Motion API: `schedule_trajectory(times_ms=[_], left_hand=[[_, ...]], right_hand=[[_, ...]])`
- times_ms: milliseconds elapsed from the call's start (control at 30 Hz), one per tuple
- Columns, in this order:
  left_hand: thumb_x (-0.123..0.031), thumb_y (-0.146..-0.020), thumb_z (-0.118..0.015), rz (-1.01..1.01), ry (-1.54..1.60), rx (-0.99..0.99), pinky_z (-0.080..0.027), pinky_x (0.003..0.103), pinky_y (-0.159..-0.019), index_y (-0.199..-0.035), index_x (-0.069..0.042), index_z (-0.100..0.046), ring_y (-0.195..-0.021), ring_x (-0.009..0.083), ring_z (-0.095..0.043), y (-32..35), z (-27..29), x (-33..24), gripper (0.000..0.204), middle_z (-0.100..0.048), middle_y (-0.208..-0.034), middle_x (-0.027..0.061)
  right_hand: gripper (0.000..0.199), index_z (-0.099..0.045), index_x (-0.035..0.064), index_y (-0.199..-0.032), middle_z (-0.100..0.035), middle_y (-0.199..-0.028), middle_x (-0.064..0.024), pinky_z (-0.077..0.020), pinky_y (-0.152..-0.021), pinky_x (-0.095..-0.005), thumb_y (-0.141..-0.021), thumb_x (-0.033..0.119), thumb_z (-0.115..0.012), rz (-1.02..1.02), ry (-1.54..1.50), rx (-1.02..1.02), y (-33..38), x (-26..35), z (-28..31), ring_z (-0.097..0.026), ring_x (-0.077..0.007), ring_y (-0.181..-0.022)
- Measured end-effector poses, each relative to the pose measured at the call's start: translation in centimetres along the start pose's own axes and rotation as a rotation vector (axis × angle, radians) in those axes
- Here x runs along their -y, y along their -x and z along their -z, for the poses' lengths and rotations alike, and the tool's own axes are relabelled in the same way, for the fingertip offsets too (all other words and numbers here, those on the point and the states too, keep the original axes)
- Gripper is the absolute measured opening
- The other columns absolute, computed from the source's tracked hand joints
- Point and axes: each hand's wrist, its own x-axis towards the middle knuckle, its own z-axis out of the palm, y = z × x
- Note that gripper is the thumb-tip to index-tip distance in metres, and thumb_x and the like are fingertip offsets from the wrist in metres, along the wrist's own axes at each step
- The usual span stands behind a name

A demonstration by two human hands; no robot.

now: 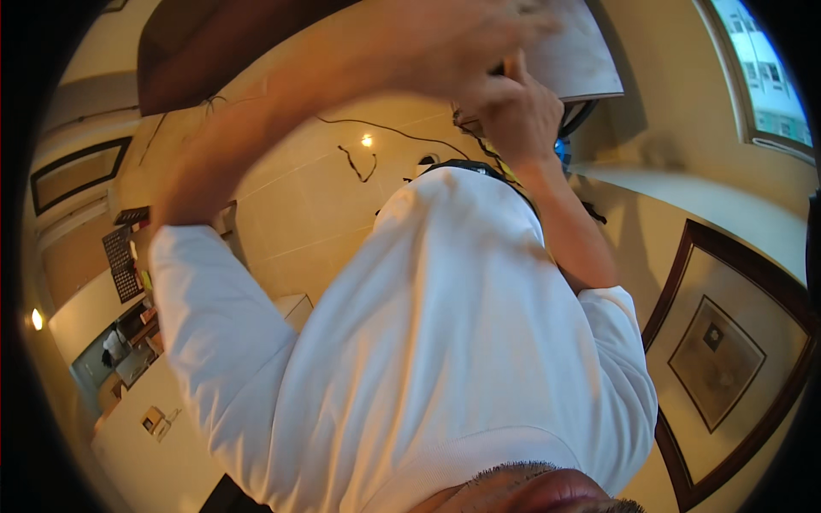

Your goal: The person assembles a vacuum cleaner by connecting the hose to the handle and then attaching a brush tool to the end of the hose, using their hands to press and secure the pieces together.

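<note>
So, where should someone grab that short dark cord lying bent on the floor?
Probably pinch the short dark cord at its bend, coming from above: it makes a rough U and seems to lie flat on the tiled floor, which blocks a grip from below.

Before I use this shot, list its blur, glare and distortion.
Head view: the left hand is heavily blurred, the right hand clearer. Head view: a bright glare spot shows on the tiled floor; the window looks bluish and far brighter than the warm-toned room. Head view: fisheye distortion bends straight edges near the dark rim.
</note>
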Motion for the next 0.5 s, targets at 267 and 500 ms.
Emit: schedule_trajectory(times_ms=[267,500], left_hand=[[-0.024,-0.066,-0.091,0.745,0.849,1.152,-0.050,0.028,-0.066,-0.116,0.000,-0.069,-0.076,0.0131,-0.063,4.7,-4.3,7.1,0.060,-0.068,-0.087,0.0038],[-0.018,-0.072,-0.084,0.480,0.337,0.676,-0.052,0.033,-0.067,-0.115,-0.007,-0.068,-0.076,0.0207,-0.066,5.5,-4.0,1.7,0.048,-0.070,-0.092,0.0068]], right_hand=[[0.063,-0.052,0.0086,-0.119,-0.070,-0.079,-0.0056,-0.0544,-0.065,-0.0372,-0.077,0.042,-0.085,0.284,-0.073,-0.048,1.2,3.2,-3.2,-0.072,-0.0253,-0.077],[0.078,-0.043,-0.0008,-0.131,-0.071,-0.078,-0.0141,-0.0554,-0.063,-0.0398,-0.074,0.030,-0.086,0.139,-0.223,0.327,0.0,0.8,-2.2,-0.071,-0.0325,-0.072]])
